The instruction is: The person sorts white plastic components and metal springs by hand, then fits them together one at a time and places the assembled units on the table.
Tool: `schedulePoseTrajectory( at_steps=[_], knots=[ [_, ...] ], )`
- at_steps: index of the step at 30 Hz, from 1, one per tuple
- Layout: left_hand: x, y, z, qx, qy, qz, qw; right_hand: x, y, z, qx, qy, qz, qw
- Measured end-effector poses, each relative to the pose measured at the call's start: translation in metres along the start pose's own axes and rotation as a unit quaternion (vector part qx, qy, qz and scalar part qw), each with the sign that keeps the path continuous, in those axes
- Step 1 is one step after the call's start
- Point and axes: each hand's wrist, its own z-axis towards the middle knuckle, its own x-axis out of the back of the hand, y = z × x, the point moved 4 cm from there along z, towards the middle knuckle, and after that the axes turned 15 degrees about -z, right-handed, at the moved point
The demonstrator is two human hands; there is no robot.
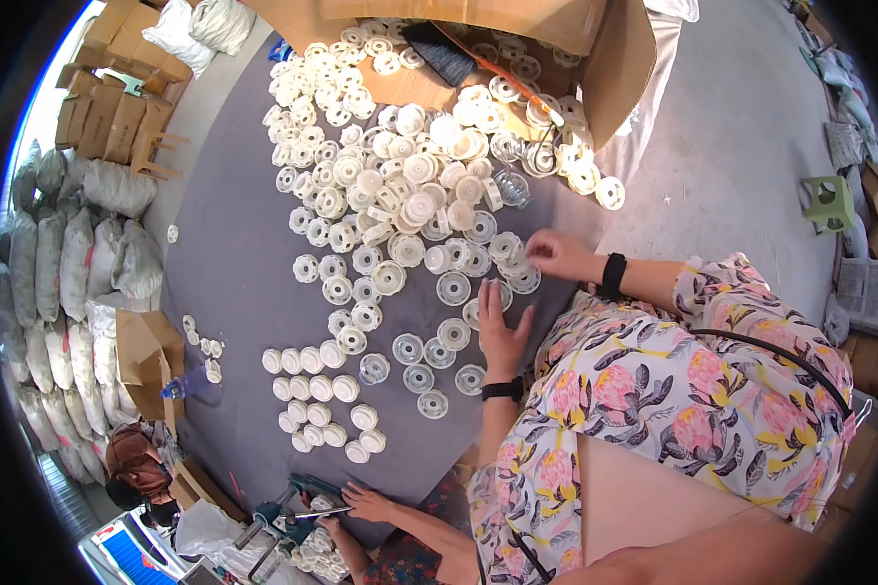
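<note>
My left hand is low over the grey table, its fingers stretched and spread, next to a clear plastic ring. Farther up, my right hand has its fingers bent together at a cluster of white wheel-shaped plastic parts; whatever may be between the fingertips is hidden. Both wrists carry black bands. A large heap of the same white parts spreads across the table. Several clear rings lie singly near my left hand. Rows of stacked white round parts stand farther left.
An open cardboard box holding more parts stands at the table's far side, with a dark scoop-like piece by it. At the bottom, another person's hand rests by a green hand-press. Stuffed sacks line the left.
</note>
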Motion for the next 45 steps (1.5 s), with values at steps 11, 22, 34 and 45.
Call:
schedulePoseTrajectory(
  at_steps=[11,22,34,45],
  knots=[
    [0.009,-0.034,-0.029,0.336,0.028,-0.448,0.828,-0.071,-0.012,-0.03,-0.087,-0.338,0.156,0.924],
    [0.035,-0.071,-0.012,0.194,0.031,0.136,0.971,-0.02,0.033,-0.014,-0.202,-0.114,0.166,0.958],
    [0.049,-0.055,-0.019,0.164,0.099,0.161,0.968,0.031,0.03,0.071,-0.064,0.131,-0.123,0.982],
    [0.076,-0.078,-0.047,0.199,-0.021,0.228,0.953,0.016,0.066,0.034,-0.264,0.071,0.491,0.827]
  ],
)
